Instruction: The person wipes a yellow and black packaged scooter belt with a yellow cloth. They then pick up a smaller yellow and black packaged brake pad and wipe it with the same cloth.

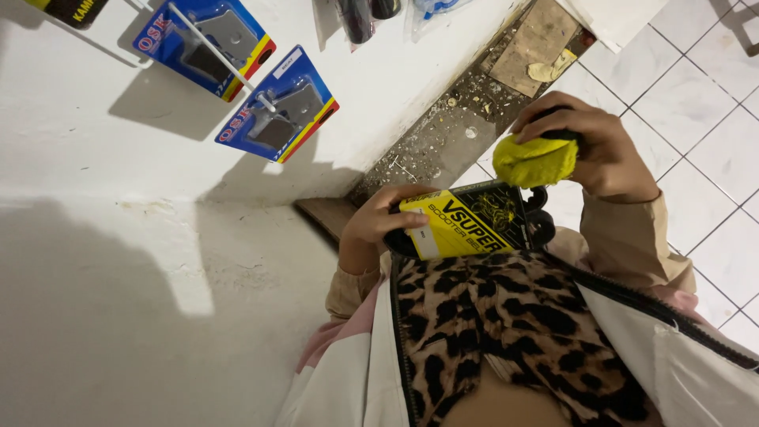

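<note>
My left hand (378, 220) grips a black rubber belt wrapped in a yellow and black cardboard sleeve (466, 221), held close to my chest. My right hand (602, 146) is closed on a bunched yellow cloth (535, 160), which sits just above the right end of the sleeve. Whether the cloth touches the belt I cannot tell. A black loop of the belt (539, 221) shows past the sleeve on the right.
A white wall fills the left, with two blue blister packs (277, 107) of metal parts hanging on white pegs. White floor tiles (696, 95) lie at right. A strip of dirty bare concrete with debris (451, 130) runs along the wall's base.
</note>
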